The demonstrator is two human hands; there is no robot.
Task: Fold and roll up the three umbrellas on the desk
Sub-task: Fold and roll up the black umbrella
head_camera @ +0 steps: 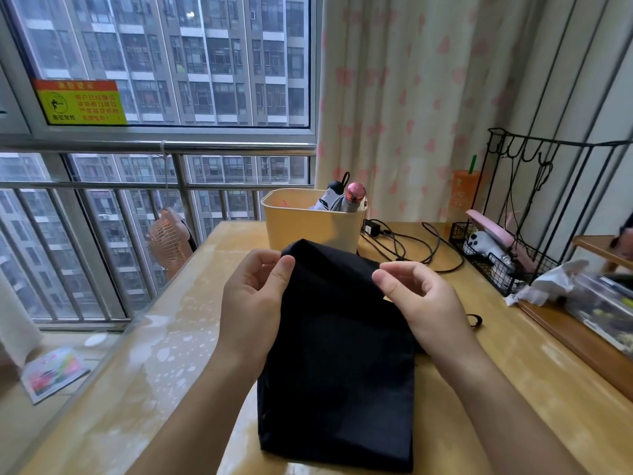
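A: OK, biggest first. The surface (513, 389)?
B: Glossy wood, running from 6 up to 12 alongside the window railing.
A: And the task thing?
B: The black umbrella (342, 354) is dead centre toward 6. Its loose canopy lies on the surface at the low end and its top edge is held up. The shaft is hidden, so I can't tell how far it's folded.
A: Next?
B: A wire rack (513, 269) sits at 3. A yellow bin (308, 224) sits at 12, just behind the canopy's top edge.
A: The grips?
B: The left grip (253, 296) is at 10 of the canopy, with thumb and fingers clamped on the fabric's top corner. The right grip (421, 299) is at 2, thumb and curled forefinger pinching the opposite edge.
A: Anything in the bin?
B: Two are standing in it, a grey umbrella (327, 200) and a pink-capped umbrella (355, 193), side by side.
A: Small stuff?
B: Cables (411, 245) lie at 1 between the bin and the rack. A black strap loop (476, 320) lies flat at 3 of the canopy.
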